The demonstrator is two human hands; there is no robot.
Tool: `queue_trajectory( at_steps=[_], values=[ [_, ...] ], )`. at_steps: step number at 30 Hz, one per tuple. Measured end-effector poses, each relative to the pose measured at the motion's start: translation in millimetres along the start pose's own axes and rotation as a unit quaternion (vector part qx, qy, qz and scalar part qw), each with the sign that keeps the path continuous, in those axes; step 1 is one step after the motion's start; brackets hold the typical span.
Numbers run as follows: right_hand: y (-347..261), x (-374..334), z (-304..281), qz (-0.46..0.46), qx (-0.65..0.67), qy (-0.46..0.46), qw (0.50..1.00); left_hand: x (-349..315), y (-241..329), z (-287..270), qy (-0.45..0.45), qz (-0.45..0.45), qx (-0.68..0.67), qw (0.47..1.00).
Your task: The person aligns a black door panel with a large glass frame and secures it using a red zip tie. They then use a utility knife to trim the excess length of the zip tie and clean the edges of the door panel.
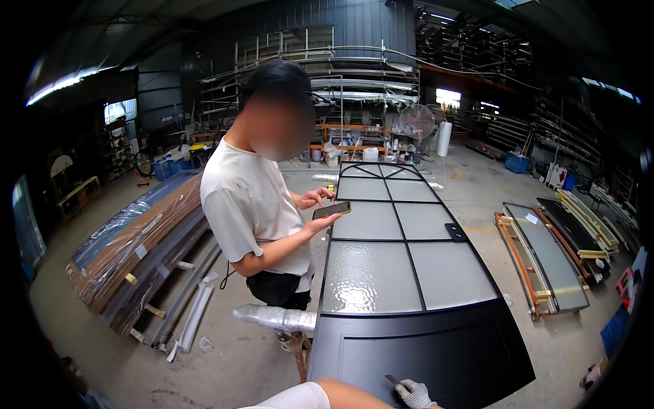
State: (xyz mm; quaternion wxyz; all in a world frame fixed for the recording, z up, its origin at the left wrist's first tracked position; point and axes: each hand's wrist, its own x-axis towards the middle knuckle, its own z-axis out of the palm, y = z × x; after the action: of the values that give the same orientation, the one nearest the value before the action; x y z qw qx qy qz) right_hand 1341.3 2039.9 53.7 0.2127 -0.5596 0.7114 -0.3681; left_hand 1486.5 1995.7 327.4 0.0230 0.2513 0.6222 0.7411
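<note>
Pinching a flat tool point(391, 378) at five o'clock, the gloved right hand point(413, 394) is over the door point(422, 351), which stretches toward twelve. The left hand is hidden; I cannot tell its state.

Black glazed door point(429, 276), lying flat, slim dark tool point(391, 379)

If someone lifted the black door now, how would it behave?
The door would likely stay stiff, given its crossing bars; probably feel heavy, being long and wide; and its glassy panes might crack if knocked.
</note>
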Motion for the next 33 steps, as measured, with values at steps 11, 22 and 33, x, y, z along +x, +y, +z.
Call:
queue_trajectory(
  at_steps=[11,22,33],
  values=[
    [8.9,97.6,-37.8,0.139,0.306,0.148,0.93,-76.8,-9.4,-28.9,0.152,-0.014,-0.233,0.96],
    [-58.6,223.1,85.5,0.179,0.379,-0.138,0.897,-265.1,-194.5,-159.0,0.607,-0.405,0.508,0.457],
    [-79.0,285.0,183.2,0.046,-0.077,-0.168,0.982,-271.5,-223.5,-176.2,0.614,-0.456,0.464,0.447]
  ],
)
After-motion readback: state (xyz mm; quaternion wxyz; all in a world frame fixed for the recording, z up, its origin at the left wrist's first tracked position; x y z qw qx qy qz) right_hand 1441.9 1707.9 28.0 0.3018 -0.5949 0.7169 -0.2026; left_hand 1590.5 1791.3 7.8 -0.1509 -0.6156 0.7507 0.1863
